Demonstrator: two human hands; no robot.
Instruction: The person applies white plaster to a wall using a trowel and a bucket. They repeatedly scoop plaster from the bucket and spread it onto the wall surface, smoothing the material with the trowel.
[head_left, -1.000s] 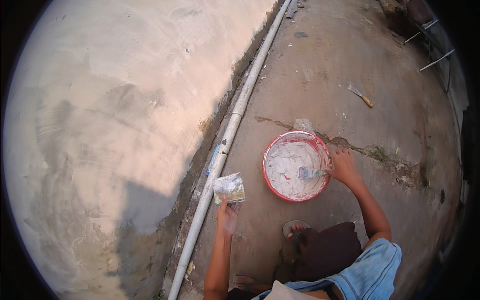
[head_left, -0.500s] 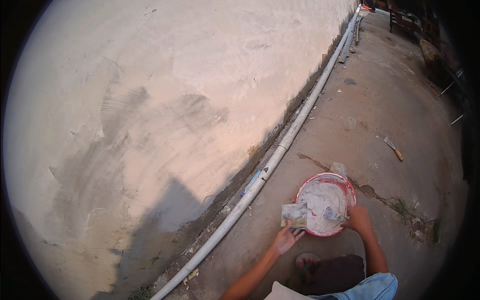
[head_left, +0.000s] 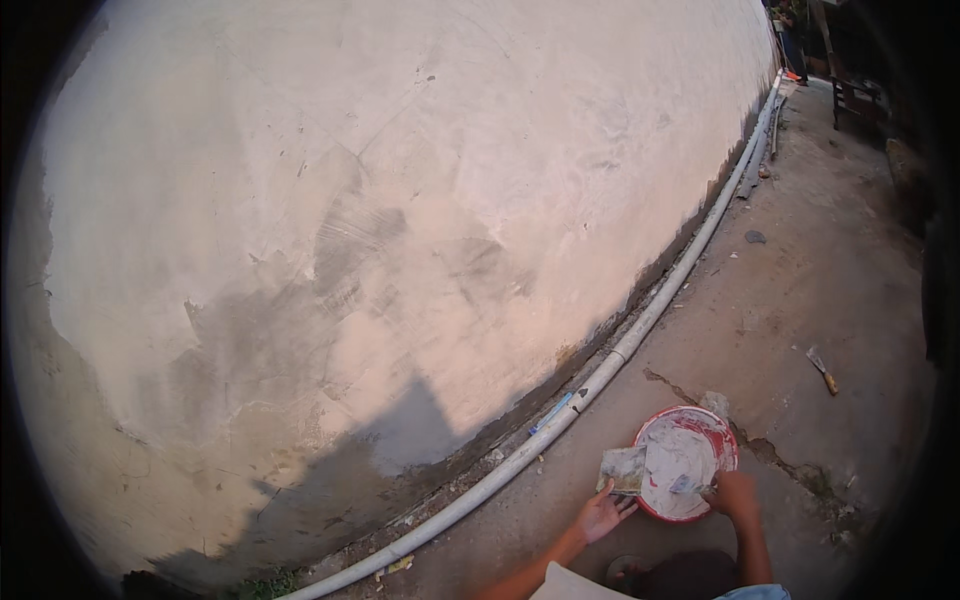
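Note:
My left hand [head_left: 606,515] holds a square, stained metal plate [head_left: 622,466] from underneath, beside the left rim of a red round basin [head_left: 724,438] of white paste [head_left: 670,450]. My right hand [head_left: 735,492] grips a small putty knife [head_left: 688,484], its blade down in the paste. A second scraper with a yellowish handle [head_left: 824,374] lies on the concrete ground above and right of the basin.
A plastered wall [head_left: 400,200] fills the left and upper view. A long white pipe [head_left: 600,380] runs along its base, with a blue object [head_left: 550,414] beside it. A person [head_left: 793,45] stands far back near dark wooden furniture [head_left: 855,100]; cracks [head_left: 770,452] cross the ground.
The view has swung up and left toward the wall, so the basin and my hands sit lower in it. The plate in my left hand has come closer to the basin's rim.

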